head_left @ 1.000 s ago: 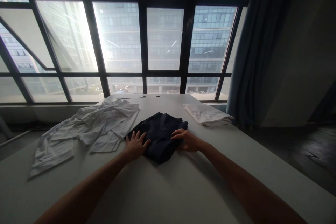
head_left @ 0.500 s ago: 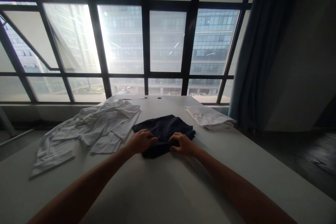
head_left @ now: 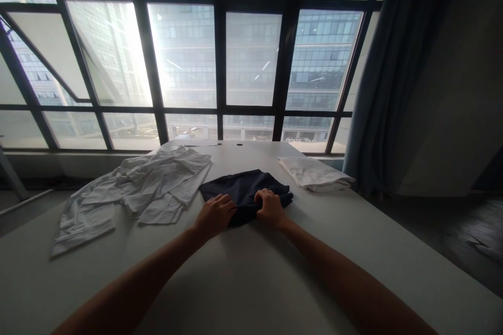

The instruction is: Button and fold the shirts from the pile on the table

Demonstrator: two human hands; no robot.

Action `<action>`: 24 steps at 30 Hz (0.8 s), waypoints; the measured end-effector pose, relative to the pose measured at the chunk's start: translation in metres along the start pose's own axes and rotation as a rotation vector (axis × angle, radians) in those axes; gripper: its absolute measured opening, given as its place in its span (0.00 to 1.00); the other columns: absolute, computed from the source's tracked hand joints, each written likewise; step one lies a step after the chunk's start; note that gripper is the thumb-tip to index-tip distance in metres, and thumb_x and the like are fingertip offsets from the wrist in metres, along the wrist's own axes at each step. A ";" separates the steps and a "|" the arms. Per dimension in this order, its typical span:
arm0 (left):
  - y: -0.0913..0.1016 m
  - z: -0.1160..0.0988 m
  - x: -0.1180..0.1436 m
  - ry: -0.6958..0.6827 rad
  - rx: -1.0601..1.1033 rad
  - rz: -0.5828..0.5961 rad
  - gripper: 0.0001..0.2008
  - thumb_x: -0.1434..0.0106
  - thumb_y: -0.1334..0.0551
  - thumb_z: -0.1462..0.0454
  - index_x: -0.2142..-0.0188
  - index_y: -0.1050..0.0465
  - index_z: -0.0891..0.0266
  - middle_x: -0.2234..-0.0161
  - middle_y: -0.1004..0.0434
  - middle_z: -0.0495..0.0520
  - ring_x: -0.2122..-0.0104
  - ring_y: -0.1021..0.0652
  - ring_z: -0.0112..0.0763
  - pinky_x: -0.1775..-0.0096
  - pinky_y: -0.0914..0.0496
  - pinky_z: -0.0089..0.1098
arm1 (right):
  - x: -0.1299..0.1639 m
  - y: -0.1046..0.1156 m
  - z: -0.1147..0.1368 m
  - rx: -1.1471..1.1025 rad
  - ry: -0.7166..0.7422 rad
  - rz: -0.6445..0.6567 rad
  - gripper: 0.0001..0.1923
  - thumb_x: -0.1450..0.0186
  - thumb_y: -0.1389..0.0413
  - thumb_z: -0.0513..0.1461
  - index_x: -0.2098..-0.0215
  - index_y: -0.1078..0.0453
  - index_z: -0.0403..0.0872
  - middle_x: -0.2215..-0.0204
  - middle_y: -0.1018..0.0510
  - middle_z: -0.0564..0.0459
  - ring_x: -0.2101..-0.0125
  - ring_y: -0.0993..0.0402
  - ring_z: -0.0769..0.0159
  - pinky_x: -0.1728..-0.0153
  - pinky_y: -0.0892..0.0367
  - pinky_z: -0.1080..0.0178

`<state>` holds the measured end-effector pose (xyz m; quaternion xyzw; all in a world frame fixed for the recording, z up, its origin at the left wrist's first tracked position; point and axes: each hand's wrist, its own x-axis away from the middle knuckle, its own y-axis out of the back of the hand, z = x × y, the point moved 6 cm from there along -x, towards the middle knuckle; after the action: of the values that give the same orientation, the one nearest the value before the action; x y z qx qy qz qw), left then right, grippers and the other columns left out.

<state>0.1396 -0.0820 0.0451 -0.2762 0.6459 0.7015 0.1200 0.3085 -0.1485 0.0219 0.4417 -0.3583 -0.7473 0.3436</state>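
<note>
Head view: the left hand [head_left: 214, 214] and right hand [head_left: 269, 207] rest on the near edge of the folded dark garment [head_left: 243, 191], fingers curled and gripping the cloth, apparently to hold the fold together. This garment lies mid-table [head_left: 251, 282], between the loose white shirt [head_left: 137, 188] and the folded white cloth [head_left: 314, 174]; its long axis runs left to right.

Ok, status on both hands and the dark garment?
Left hand, right hand gripping dark folded garment. White shirts left, folded white cloth right, apart.
</note>
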 end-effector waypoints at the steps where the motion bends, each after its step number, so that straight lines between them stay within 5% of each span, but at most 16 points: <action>1: -0.001 0.000 0.002 -0.008 -0.012 0.013 0.09 0.30 0.42 0.63 0.62 0.23 0.61 0.63 0.24 0.55 0.62 0.24 0.34 0.59 0.30 0.33 | -0.001 -0.001 0.000 0.013 -0.011 0.009 0.11 0.49 0.44 0.30 0.68 0.30 0.46 0.64 0.26 0.50 0.59 0.32 0.58 0.58 0.43 0.59; 6: -0.002 -0.002 0.003 -0.002 -0.042 0.072 0.11 0.29 0.43 0.62 0.60 0.23 0.62 0.61 0.24 0.57 0.60 0.24 0.36 0.56 0.30 0.35 | -0.002 0.004 0.002 0.095 0.058 -0.022 0.08 0.45 0.47 0.30 0.69 0.31 0.46 0.66 0.26 0.50 0.62 0.32 0.60 0.59 0.45 0.60; 12: -0.011 -0.007 0.009 0.071 -0.015 0.282 0.11 0.34 0.36 0.58 0.55 0.26 0.61 0.57 0.23 0.57 0.56 0.23 0.42 0.55 0.30 0.39 | 0.005 0.007 0.008 0.327 0.432 0.084 0.10 0.41 0.50 0.29 0.65 0.30 0.44 0.64 0.24 0.46 0.63 0.32 0.59 0.58 0.45 0.58; 19: -0.022 -0.013 0.012 0.037 -0.088 0.385 0.08 0.33 0.44 0.70 0.58 0.28 0.63 0.58 0.24 0.58 0.57 0.24 0.40 0.56 0.31 0.38 | 0.011 0.024 -0.030 0.416 0.472 0.135 0.15 0.45 0.47 0.28 0.61 0.28 0.44 0.61 0.25 0.45 0.59 0.33 0.57 0.55 0.45 0.57; 24: -0.023 -0.013 0.016 -0.001 -0.043 0.358 0.07 0.34 0.44 0.70 0.60 0.29 0.62 0.60 0.24 0.57 0.58 0.24 0.38 0.55 0.31 0.36 | 0.010 0.039 -0.031 0.442 0.449 0.066 0.14 0.41 0.51 0.26 0.66 0.28 0.44 0.62 0.26 0.44 0.60 0.33 0.57 0.56 0.44 0.57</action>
<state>0.1416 -0.0940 0.0172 -0.1590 0.6696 0.7254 -0.0121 0.3409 -0.1839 0.0393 0.6477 -0.4413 -0.5236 0.3340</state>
